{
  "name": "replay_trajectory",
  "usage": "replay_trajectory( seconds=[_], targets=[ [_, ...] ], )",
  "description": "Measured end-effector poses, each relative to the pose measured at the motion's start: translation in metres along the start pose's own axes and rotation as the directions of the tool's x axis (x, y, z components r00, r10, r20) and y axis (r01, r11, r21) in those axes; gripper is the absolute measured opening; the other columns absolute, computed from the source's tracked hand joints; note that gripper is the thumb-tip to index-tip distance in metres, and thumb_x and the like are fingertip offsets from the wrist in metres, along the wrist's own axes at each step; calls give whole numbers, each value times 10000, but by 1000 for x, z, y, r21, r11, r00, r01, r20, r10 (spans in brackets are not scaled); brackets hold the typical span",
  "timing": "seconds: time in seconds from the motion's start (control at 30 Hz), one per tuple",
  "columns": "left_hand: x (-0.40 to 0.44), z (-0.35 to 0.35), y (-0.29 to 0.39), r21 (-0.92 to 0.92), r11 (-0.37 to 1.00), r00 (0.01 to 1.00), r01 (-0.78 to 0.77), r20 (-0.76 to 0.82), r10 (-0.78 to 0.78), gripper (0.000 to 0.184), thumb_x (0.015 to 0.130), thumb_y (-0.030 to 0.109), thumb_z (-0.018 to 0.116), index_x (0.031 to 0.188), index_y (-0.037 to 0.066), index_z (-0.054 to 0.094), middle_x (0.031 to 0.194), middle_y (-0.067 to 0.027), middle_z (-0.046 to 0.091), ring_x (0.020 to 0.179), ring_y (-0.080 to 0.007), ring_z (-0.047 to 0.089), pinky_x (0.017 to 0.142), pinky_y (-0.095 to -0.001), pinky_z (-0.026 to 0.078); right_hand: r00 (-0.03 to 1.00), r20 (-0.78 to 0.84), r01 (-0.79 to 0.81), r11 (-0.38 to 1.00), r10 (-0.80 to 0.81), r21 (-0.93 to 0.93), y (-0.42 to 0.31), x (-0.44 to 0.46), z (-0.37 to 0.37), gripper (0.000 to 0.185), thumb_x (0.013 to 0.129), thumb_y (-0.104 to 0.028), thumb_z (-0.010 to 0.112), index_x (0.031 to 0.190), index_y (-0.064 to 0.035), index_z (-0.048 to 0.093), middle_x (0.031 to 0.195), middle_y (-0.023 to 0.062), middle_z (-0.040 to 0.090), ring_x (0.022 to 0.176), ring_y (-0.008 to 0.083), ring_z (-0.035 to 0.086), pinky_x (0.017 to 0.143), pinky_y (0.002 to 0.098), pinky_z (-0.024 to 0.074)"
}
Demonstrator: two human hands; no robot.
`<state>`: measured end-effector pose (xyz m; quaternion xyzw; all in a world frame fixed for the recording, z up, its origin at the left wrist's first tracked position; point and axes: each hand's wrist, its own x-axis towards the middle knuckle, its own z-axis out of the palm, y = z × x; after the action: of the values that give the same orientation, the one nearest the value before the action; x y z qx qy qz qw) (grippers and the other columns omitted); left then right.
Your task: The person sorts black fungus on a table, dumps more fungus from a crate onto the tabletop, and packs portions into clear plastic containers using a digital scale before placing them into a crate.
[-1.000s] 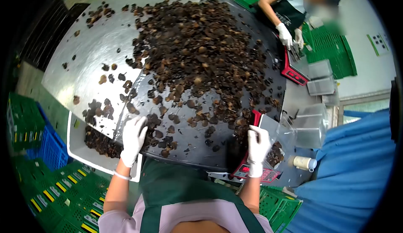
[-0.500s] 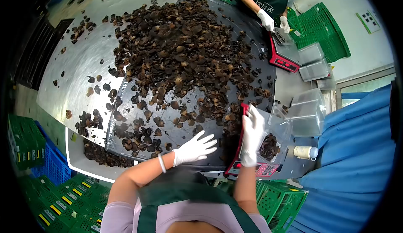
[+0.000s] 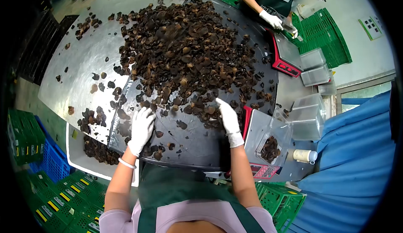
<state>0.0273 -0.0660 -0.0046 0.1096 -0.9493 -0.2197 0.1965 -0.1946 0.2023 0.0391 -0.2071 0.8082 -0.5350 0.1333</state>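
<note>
A big heap of dark brown wood ear mushrooms [image 3: 180, 48] covers the middle of the table. My left hand [image 3: 142, 129], in a white glove, lies at the left of the loose pieces near the front, its fingers stretched out. My right hand [image 3: 228, 117], gloved too, reaches to the heap's front right edge with extended fingers. I see nothing held in either. Right of it, a clear plastic box [image 3: 283, 134] with some mushrooms inside stands tilted on a red scale [image 3: 248, 126].
Clear boxes [image 3: 308, 117] are stacked at the right beside a white bottle [image 3: 305, 155]. Across the table, a co-worker's gloved hands [image 3: 273, 19] hold a container near a second red scale [image 3: 287, 68]. Below the table's left edge sits a white bin [image 3: 75, 149] of mushrooms.
My right hand has moved from the box on the scale to the heap's edge. My left hand has shifted left and forward. The co-worker's container has left the far scale.
</note>
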Motion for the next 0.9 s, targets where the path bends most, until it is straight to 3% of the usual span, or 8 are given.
replay_trajectory(
  seconds=[0.07, 0.13, 0.2, 0.33, 0.47, 0.57, 0.73, 0.9],
  targets=[
    [3, -17, 9, 6, 999, 998, 53, 32, -54, 254, 756, 145, 666, 999, 77, 643, 1276, -132, 518, 1258, -345, 409, 1058, -513, 283, 989, -70, -130, 991, 133, 38, 17, 5, -14, 322, 984, -210, 446, 1201, -38, 612, 1156, 114, 640, 1048, 197, 601, 915, 303, 453],
    [12, -27, 31, 70, 997, 999, -13, 45, 10, 313, 749, 157, 672, 1051, 84, 627, 1311, -133, 492, 1275, -340, 392, 1060, -521, 275, 993, -112, -61, 961, 32, -268, 26, 4, -10, 338, 964, -233, 468, 1235, -77, 596, 1212, 134, 604, 1101, 221, 571, 944, 337, 435],
    [18, -11, 59, 48, 973, 957, -227, 196, 213, 464, 758, 182, 670, 1206, 123, 562, 1386, -111, 441, 1316, -329, 358, 1073, -526, 266, 976, 92, 184, 518, -199, -835, 39, -18, 20, 378, 920, -302, 515, 1257, -149, 590, 1306, 155, 531, 1191, 315, 497, 998, 429, 386],
    [3, 18, 66, -57, 955, 897, -293, 330, 295, 548, 783, 213, 670, 1305, 169, 512, 1386, -97, 449, 1316, -329, 362, 1087, -516, 265, 959, 172, 278, 622, -226, -732, -1, -87, 66, 528, 833, -351, 622, 1331, -209, 518, 1419, 149, 409, 1314, 446, 313, 1042, 538, 307],
    [0, -2, 46, -51, 975, 950, -216, 218, 222, 525, 763, 143, 674, 1272, 144, 544, 1278, -117, 523, 1236, -344, 434, 1051, -486, 324, 871, 431, 474, 630, -235, -614, -41, -134, 62, 471, 824, -309, 631, 1276, -195, 566, 1369, 148, 458, 1279, 438, 360, 1043, 501, 327],
    [-4, -16, 28, -8, 986, 976, -164, 142, 163, 446, 760, 128, 675, 1197, 106, 589, 1249, -128, 539, 1210, -340, 458, 1050, -463, 333, 882, 328, 470, 694, -339, -546, -60, -133, 40, 369, 801, -163, 666, 1168, -175, 643, 1298, 139, 529, 1202, 354, 489, 1001, 382, 419],
    [-6, -36, 18, 37, 994, 992, -99, 80, 95, 375, 781, 123, 657, 1152, 90, 613, 1246, -115, 557, 1230, -308, 459, 1068, -453, 302, 970, -222, -105, 994, 96, -30, -28, -103, -5, 204, 856, -27, 621, 1056, -25, 664, 989, 81, 680, 890, 142, 645, 810, 257, 495],
    [0, -39, 45, -134, 977, 985, -168, -67, 160, 148, 729, 136, 698, 838, 53, 644, 970, -78, 631, 951, -290, 584, 835, -413, 460, 989, -130, -81, 988, 65, -129, -19, -98, -5, 116, 839, -87, 674, 935, -24, 695, 880, 73, 679, 772, 130, 652, 688, 262, 511]
  ],
)
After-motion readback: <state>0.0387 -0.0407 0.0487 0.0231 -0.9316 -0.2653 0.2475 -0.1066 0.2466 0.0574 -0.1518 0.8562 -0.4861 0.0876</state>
